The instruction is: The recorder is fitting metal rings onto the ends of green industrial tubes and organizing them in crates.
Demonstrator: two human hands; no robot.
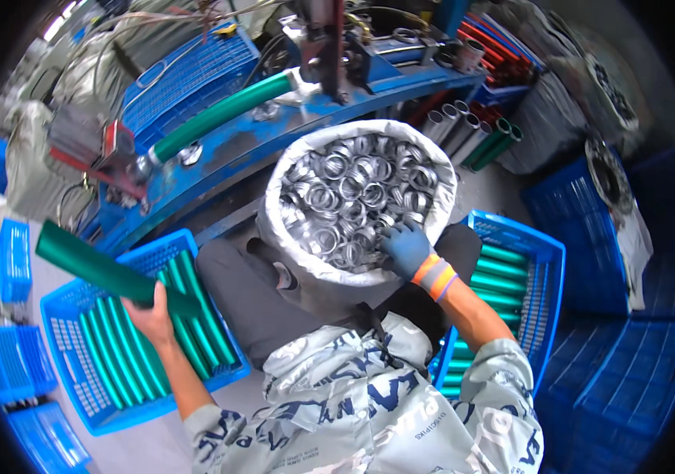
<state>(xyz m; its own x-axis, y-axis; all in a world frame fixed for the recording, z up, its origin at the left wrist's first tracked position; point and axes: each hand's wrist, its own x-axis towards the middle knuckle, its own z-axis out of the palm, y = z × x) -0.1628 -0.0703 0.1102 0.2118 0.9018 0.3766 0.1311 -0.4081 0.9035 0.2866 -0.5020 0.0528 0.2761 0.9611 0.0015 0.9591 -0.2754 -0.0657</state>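
Observation:
My bare left hand (150, 314) is wrapped round the lower part of a green metal tube (96, 265), which slants up to the left above a blue crate. My right hand (407, 248), in a blue glove with an orange and grey cuff, dips into a white sack (282, 245) of loose silver metal rings (353, 188). Its fingers curl down among the rings near the sack's right front edge; what they grip, if anything, is hidden. Another green tube (223, 114) lies clamped lengthwise in the machine on the blue bench (235, 150).
Green tubes lie in rows in the left blue crate (65, 347) and the right blue crate (552, 292), beside my legs. Silver, red and green tubes (464, 130) lean below the bench's right end. Stacked blue crates (614, 371) stand at the far right.

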